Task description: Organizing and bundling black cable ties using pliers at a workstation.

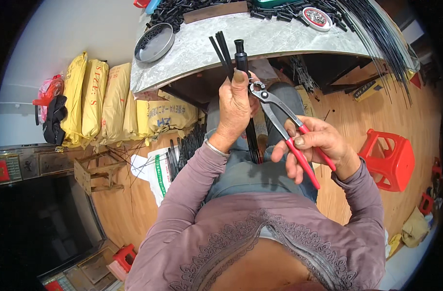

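Black rods (225, 48), a thin bundle of them capped by a black cylindrical piece (240, 54), stand upright in my left hand (236, 109), held up over my lap just in front of the near edge of the surface (260, 41). My left hand is closed around the bundle, thumb pressed up along the cylinder, while the rods' lower ends run down past my wrist toward my knees. My right hand (316, 143) is wrapped around the red handles of a pair of pliers (284, 123), fingers curled over them; the steel jaws of the tool reach up and left to the bundle, meeting it just beside my left thumb.

Largest in the scene, the pale marbled surface spans the far side, with yellow sacks (93, 99) leaning in a row against the wall at the left. A red plastic stool (388, 157) stands on the wooden floor to my right. A long sheaf of thin black wires (381, 43) hangs off the surface's right end. On the surface's left part sits a round metal tray (154, 42) holding small dark pieces, and at the far right a small round tin (317, 18) rimmed in red, among a scatter of short black tubes (177, 12). More black rods lie on the floor (185, 150) near my left knee.
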Action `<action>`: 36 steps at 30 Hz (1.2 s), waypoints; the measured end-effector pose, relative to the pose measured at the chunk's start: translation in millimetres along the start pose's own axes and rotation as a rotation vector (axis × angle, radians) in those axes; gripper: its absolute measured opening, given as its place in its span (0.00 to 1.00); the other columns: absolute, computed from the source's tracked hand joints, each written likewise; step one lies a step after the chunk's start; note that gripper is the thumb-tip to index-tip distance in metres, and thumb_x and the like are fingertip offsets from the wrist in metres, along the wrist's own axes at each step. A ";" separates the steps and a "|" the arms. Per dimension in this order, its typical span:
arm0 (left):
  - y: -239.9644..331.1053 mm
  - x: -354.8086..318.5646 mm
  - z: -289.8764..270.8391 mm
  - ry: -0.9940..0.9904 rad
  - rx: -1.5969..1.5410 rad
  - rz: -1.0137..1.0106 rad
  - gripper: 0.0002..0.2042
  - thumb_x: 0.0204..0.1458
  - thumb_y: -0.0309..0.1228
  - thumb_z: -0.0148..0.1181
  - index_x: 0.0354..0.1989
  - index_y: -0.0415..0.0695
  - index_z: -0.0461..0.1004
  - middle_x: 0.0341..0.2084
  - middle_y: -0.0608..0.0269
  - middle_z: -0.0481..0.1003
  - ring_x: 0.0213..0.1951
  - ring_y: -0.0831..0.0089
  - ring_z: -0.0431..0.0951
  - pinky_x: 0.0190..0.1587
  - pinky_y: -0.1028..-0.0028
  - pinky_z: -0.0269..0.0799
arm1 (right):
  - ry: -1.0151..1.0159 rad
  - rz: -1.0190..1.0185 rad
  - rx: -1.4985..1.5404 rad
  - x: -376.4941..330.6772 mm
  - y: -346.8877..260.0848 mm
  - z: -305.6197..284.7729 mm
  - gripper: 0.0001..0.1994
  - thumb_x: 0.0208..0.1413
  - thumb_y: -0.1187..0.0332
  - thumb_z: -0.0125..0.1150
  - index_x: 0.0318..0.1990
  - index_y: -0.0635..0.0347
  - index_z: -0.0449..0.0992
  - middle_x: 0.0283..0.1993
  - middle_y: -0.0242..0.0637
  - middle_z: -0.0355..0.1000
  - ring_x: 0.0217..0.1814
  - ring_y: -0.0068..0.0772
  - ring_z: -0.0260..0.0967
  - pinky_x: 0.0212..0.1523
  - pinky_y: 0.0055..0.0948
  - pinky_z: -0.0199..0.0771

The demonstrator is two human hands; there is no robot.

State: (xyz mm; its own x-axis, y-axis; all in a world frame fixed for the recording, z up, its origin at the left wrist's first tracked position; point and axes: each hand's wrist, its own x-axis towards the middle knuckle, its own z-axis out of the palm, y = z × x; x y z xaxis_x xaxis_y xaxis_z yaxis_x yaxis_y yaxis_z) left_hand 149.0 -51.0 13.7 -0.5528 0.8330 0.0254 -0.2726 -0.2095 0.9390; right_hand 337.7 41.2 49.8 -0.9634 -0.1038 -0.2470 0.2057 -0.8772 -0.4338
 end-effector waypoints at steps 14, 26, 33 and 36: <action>1.7 -2.1 6.2 0.035 0.090 0.010 0.28 0.56 0.61 0.45 0.33 0.43 0.67 0.12 0.75 0.61 0.12 0.88 0.59 0.13 0.83 0.51 | 0.016 -0.047 0.047 0.2 8.6 3.3 0.11 0.56 0.75 0.52 0.42 0.63 0.57 0.43 0.71 0.68 0.31 0.61 0.76 0.25 0.53 0.82; 1.0 -2.6 7.8 0.041 0.083 0.003 0.28 0.55 0.61 0.46 0.33 0.43 0.67 0.11 0.76 0.60 0.12 0.88 0.57 0.13 0.83 0.50 | -0.081 -0.038 0.131 -3.4 9.4 -1.3 0.10 0.58 0.74 0.51 0.43 0.64 0.58 0.47 0.71 0.67 0.34 0.58 0.76 0.28 0.52 0.82; -0.2 -2.7 8.7 0.044 0.101 0.028 0.29 0.55 0.62 0.45 0.32 0.43 0.68 0.11 0.76 0.59 0.12 0.88 0.56 0.13 0.83 0.49 | -0.063 -0.033 0.125 -5.4 8.0 -0.4 0.09 0.59 0.73 0.51 0.43 0.63 0.59 0.40 0.60 0.71 0.28 0.47 0.76 0.21 0.42 0.81; -6.8 2.1 5.1 0.111 0.232 0.107 0.30 0.56 0.63 0.44 0.31 0.43 0.69 0.13 0.75 0.60 0.13 0.86 0.58 0.15 0.83 0.51 | 0.168 -0.044 -0.040 0.5 20.9 20.7 0.08 0.61 0.72 0.50 0.41 0.58 0.58 0.27 0.38 0.64 0.16 0.23 0.60 0.14 0.26 0.64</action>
State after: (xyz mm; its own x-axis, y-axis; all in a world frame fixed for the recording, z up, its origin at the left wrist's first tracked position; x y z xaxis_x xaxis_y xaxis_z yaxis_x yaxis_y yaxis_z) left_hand 153.7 -45.2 9.1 -0.6549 0.7487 0.1026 -0.0278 -0.1595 0.9868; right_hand 338.0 13.0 58.6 -0.9302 0.0170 -0.3666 0.1737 -0.8597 -0.4804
